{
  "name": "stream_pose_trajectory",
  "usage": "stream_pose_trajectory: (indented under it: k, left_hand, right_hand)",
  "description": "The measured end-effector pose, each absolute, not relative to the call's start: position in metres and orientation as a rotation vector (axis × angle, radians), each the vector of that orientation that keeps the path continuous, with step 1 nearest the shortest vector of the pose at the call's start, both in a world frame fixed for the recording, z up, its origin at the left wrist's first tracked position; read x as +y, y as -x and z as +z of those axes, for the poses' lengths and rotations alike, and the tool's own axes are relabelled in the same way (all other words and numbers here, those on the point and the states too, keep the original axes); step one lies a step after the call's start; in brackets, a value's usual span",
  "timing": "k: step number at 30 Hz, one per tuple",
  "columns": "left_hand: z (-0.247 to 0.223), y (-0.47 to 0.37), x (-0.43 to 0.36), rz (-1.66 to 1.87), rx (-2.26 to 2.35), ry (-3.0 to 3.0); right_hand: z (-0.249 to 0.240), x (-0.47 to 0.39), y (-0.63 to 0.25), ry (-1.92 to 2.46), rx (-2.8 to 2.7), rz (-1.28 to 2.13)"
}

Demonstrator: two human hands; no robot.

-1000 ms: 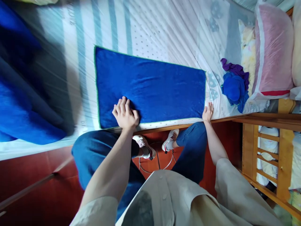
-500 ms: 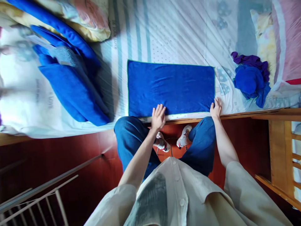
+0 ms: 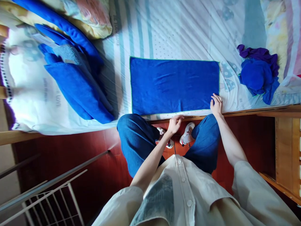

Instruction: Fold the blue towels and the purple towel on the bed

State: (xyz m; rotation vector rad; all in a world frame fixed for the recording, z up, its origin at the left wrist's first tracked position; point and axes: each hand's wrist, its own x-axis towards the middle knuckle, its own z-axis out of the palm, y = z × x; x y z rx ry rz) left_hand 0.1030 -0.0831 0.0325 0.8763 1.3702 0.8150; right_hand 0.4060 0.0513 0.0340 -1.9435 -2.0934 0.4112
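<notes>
At the bed's (image 3: 188, 40) near edge, right hand (image 3: 216, 106), fingers slightly spread, touches blue cloth (image 3: 174, 86); left hand (image 3: 174, 125) curls, grip unclear

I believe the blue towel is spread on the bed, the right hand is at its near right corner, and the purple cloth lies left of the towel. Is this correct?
Not quite: the purple cloth lies right of the blue towel, not left, as the head view shows. The rest holds.
</notes>
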Motion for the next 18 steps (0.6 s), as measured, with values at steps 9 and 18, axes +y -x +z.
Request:
stream_pose_trajectory:
  k: [9, 18]
  left_hand:
    - [0.029, -0.109, -0.077, 0.958, 1.074, 0.068]
    - [0.037, -0.121, -0.070, 1.042, 0.948, 0.206]
  right_hand:
    - [0.021, 0.129, -0.308, 1.661, -2.354, 0.648]
    - [-0.010, 0.243, -0.217, 1.388, -2.482, 0.715]
